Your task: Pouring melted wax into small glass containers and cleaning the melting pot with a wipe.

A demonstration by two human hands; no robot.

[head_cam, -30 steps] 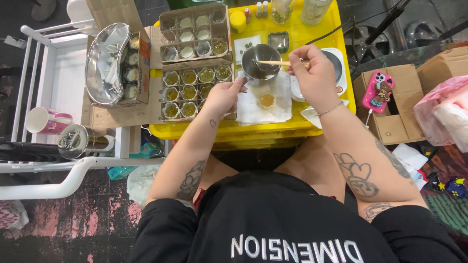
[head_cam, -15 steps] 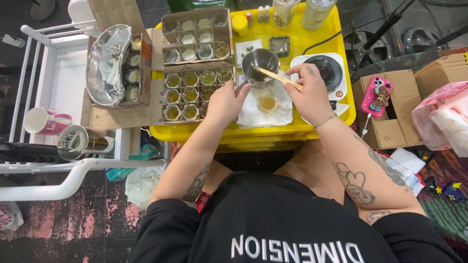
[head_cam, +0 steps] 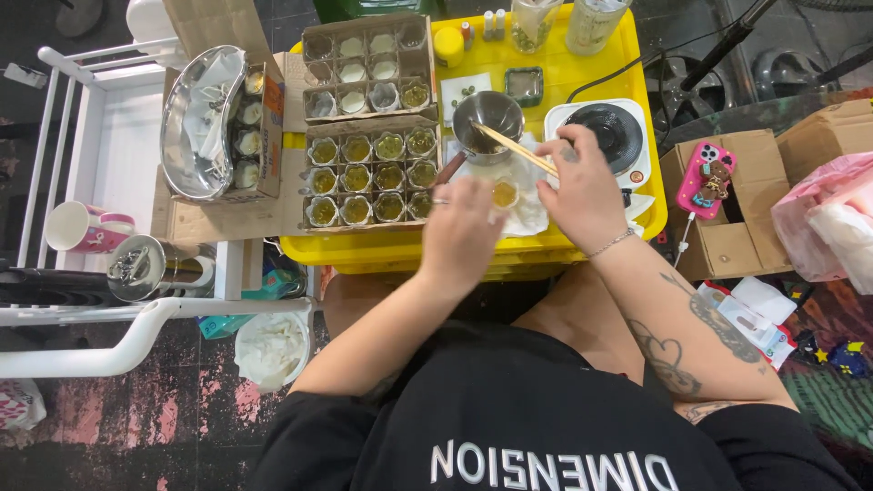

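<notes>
Yellow tray [head_cam: 473, 68], wooden stick [head_cam: 514, 148] in right hand [head_cam: 582, 191] grip

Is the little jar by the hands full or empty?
Not empty. The little jar on the white cloth shows yellow liquid inside, between the left hand and right hand. How full, I cannot tell.

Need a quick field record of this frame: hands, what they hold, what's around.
left hand: over the small jar on white paper; grip unclear
right hand: holds wooden stick, tip in metal pot
surface: yellow tray
nearby: box of filled jars, hot plate
</notes>
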